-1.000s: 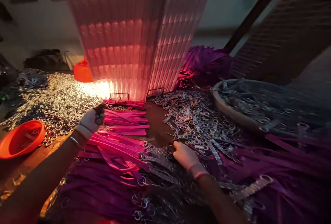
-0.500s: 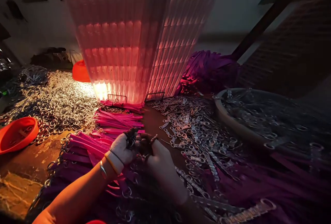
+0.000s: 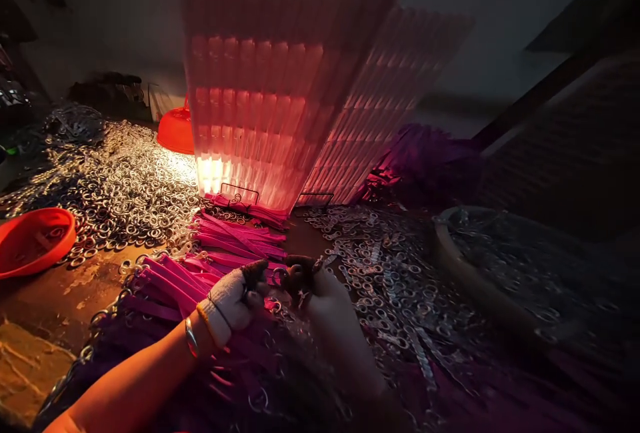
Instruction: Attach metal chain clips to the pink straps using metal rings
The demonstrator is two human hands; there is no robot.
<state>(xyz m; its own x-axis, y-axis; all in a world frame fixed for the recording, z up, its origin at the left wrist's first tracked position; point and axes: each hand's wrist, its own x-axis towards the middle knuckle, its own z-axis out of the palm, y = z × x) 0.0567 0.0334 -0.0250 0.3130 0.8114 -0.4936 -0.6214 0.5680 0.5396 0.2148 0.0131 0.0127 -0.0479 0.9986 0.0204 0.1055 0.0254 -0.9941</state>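
Both my hands wear pale gloves with dark fingertips and meet at the table's middle. My left hand (image 3: pixel 234 301) is closed on small metal rings, its fingertips pinched together. My right hand (image 3: pixel 327 299) faces it and pinches a small metal clasp (image 3: pixel 303 277) between thumb and fingers. The two hands almost touch above a pile of pink straps (image 3: pixel 220 256) with rings at their ends. Dim light hides how the ring and clasp sit against each other.
A tall ribbed pink stack (image 3: pixel 270 79) glows behind the straps. Loose metal rings (image 3: pixel 117 186) cover the left; clasps (image 3: pixel 380 266) spread to the right. Two orange bowls (image 3: pixel 33 239) (image 3: pixel 176 131) stand left. A round tray (image 3: pixel 480 279) of metal parts sits right, purple straps (image 3: pixel 430 159) behind.
My hands were apart a second ago, left over the pink straps and right on the clasp pile. They have come together at the centre, each holding a small metal part. The view shifted left.
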